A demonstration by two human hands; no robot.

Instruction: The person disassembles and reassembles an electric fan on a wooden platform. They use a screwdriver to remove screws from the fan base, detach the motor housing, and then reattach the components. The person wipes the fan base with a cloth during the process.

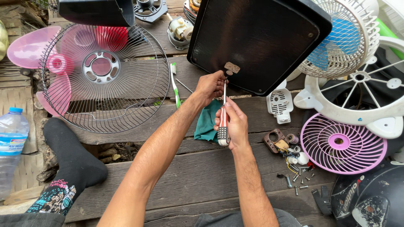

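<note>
**Screwdriver set against the edge of a black fan base**

The person sits over a weathered wooden plank floor (pixel 198 168), both arms stretched forward. The right hand (pixel 235 126) is wrapped around a screwdriver with a red, white and black handle (pixel 223 124), its thin shaft pointing up to a small rusty metal plate (pixel 231 67) on the near edge of a big black plastic fan base (pixel 256 38), which is tipped up, seemingly to expose that edge. The left hand (pixel 210 86) is closed about the screwdriver's tip right at the plate, apparently to steady it.

A teal cloth (pixel 206 122) lies just beneath the hands. To the left rests a round wire fan guard (pixel 105 80) over a pink translucent fan blade (pixel 31 46); a clear plastic water bottle (pixel 10 147) stands at the far left. To the right, loose screws (pixel 296 180) lie scattered on the planks beside a pink and white round grille (pixel 343 143), not gathered in any tray.
</note>
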